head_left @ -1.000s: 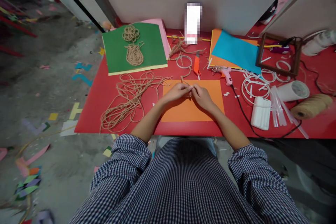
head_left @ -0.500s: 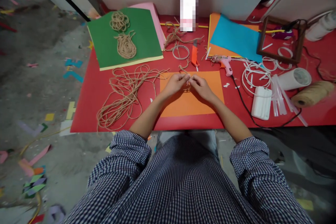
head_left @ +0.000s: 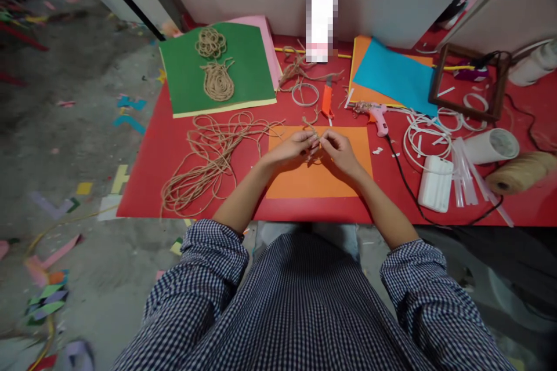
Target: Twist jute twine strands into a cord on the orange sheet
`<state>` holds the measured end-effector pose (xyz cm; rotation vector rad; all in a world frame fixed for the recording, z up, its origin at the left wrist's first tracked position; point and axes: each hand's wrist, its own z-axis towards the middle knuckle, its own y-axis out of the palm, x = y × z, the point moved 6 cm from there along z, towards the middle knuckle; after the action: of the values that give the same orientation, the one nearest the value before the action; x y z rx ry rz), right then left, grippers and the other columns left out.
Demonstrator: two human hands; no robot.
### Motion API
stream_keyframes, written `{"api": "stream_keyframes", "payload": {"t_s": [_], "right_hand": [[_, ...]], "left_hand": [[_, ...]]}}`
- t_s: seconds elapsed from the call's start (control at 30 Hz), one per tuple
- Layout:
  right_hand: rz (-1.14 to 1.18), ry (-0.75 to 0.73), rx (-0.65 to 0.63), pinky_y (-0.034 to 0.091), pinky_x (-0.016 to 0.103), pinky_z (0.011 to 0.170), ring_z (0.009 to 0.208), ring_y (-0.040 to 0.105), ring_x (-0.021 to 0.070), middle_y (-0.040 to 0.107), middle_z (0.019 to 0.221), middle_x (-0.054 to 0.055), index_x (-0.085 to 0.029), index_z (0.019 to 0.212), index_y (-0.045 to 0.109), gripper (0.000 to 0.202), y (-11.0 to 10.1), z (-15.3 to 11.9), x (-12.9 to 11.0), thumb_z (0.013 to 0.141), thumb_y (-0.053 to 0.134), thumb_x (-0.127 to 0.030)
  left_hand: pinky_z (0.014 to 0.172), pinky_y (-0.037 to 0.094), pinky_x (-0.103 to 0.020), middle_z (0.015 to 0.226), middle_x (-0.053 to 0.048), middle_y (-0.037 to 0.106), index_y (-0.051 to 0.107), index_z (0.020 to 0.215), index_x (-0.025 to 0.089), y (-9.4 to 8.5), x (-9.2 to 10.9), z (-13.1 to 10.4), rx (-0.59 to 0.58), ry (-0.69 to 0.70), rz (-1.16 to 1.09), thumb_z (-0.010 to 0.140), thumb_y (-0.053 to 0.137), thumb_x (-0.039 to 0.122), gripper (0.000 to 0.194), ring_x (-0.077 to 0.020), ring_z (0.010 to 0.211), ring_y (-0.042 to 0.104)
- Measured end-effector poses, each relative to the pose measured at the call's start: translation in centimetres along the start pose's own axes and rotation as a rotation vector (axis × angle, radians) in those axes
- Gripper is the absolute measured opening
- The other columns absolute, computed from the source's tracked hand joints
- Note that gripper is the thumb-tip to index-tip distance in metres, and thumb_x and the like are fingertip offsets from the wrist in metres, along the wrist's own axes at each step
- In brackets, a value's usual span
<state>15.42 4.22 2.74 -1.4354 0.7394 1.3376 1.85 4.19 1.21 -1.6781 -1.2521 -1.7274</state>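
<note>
Over an orange sheet (head_left: 319,184) my two hands meet, fingertips almost touching. My left hand (head_left: 296,146) is closed on a piece of jute twine (head_left: 310,123), whose loose end sticks out beyond the fingers. My right hand (head_left: 340,151) pinches the same twine from the other side. Part of the twine hangs in loops below the fingers, mostly hidden by them. Left of the sheet lies a loose tangle of jute twine (head_left: 211,156). On a green sheet (head_left: 183,78) rest a looped twine flower (head_left: 211,42) and a coiled twine shape (head_left: 219,82).
Beyond my hands lie an orange cutter knife (head_left: 327,101) and a tape ring (head_left: 305,94). To the right are a pink glue gun (head_left: 378,117) with its black cord, a white power strip (head_left: 435,184), clear glue sticks (head_left: 463,177), a twine spool (head_left: 522,173) and a wooden frame (head_left: 467,110).
The camera view has shifted, so the table sits slightly lower and further right. My left hand has turned, with its fingers more extended, and both hands still hold the twine.
</note>
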Motion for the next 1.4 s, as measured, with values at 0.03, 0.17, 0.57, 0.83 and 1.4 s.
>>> {"api": "stream_keyframes", "payload": {"t_s": [0.03, 0.17, 0.57, 0.83, 1.4], "right_hand": [[0.009, -0.009, 0.011, 0.049, 0.033, 0.074, 0.078, 0.06, 0.0192, 0.066, 0.083, 0.003, -0.023, 0.088, 0.06, 0.045, 0.0, 0.0, 0.0, 0.1, 0.055, -0.066], [-0.072, -0.016, 0.079, 0.045, 0.032, 0.07, 0.073, 0.056, 0.0188, 0.063, 0.079, 0.002, -0.023, 0.086, 0.062, 0.044, -0.2, -0.2, 0.0, 0.1, 0.056, -0.065], [-0.546, -0.132, 0.204, 0.042, 0.037, 0.081, 0.088, 0.061, 0.026, 0.069, 0.095, 0.009, -0.023, 0.092, 0.066, 0.042, -1.5, -0.5, -1.6, 0.109, 0.044, -0.054], [-0.689, -0.253, 0.037, 0.042, 0.039, 0.08, 0.085, 0.059, 0.0259, 0.069, 0.093, 0.012, -0.023, 0.092, 0.067, 0.041, 1.0, -1.7, -2.2, 0.109, 0.042, -0.051], [-0.307, -0.125, 0.213, 0.053, 0.038, 0.077, 0.077, 0.062, 0.018, 0.061, 0.133, 0.013, -0.026, 0.126, 0.056, 0.029, 1.6, -2.6, -1.3, 0.102, 0.053, -0.042]], "left_hand": [[0.051, 0.036, -0.028, 0.064, 0.003, 0.043, 0.048, 0.078, 0.021, 0.0, -0.1, 0.1, -0.006, -0.007, -0.01, 0.093, 0.069, 0.06, 0.047, -0.0097, 0.051, 0.041], [0.049, 0.027, -0.027, 0.06, 0.006, 0.035, 0.049, 0.076, 0.021, -0.3, -0.3, 0.3, 0.005, -0.033, -0.061, 0.089, 0.074, 0.055, 0.044, -0.0072, 0.047, 0.03], [0.059, 0.037, -0.029, 0.065, -0.002, 0.056, 0.064, 0.068, 0.016, -2.5, 0.4, 1.0, 0.273, 0.121, 0.34, 0.089, 0.069, 0.062, 0.05, -0.0122, 0.061, 0.048], [0.061, 0.038, -0.026, 0.066, -0.003, 0.062, 0.071, 0.073, 0.015, -3.2, 0.0, 1.3, 0.363, 0.162, 0.423, 0.09, 0.065, 0.061, 0.049, -0.0136, 0.064, 0.054], [0.068, 0.04, -0.027, 0.075, -0.002, 0.06, 0.059, 0.084, 0.018, -3.0, 0.0, 1.3, 0.37, 0.217, 0.607, 0.104, 0.048, 0.05, 0.039, -0.0149, 0.07, 0.053]]}}
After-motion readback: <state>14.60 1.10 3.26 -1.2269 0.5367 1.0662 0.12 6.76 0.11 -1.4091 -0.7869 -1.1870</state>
